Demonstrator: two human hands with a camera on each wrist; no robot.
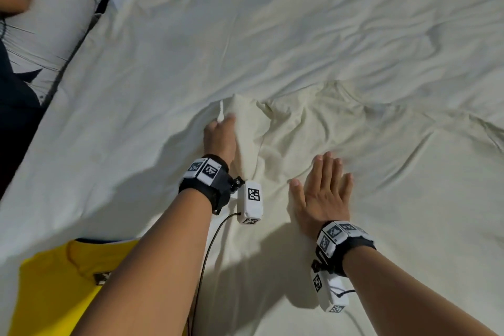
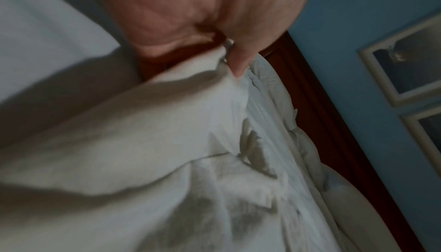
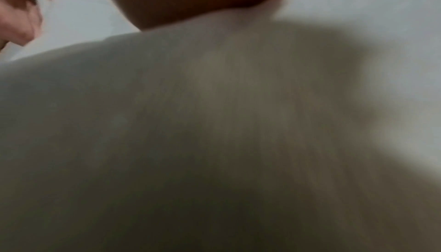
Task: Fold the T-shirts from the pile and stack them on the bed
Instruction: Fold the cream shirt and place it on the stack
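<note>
A cream-white T-shirt (image 1: 341,128) lies spread and creased on the white bed sheet (image 1: 272,22), hard to tell apart from it. My left hand (image 1: 219,132) pinches a raised fold of the shirt's left side and lifts it into a peak; in the left wrist view its fingers (image 2: 238,63) grip that cloth edge (image 2: 167,114). Flat on the shirt, my right hand (image 1: 324,185) presses down with straight fingers. The right wrist view is filled by blurred cloth (image 3: 214,124), with my left hand (image 3: 19,10) at its top left corner.
A yellow T-shirt (image 1: 60,289) lies at the near left under my left forearm. A grey and dark garment pile (image 1: 46,35) sits at the far left. A dark wooden headboard (image 2: 334,124) and blue wall with framed pictures (image 2: 405,63) border the bed.
</note>
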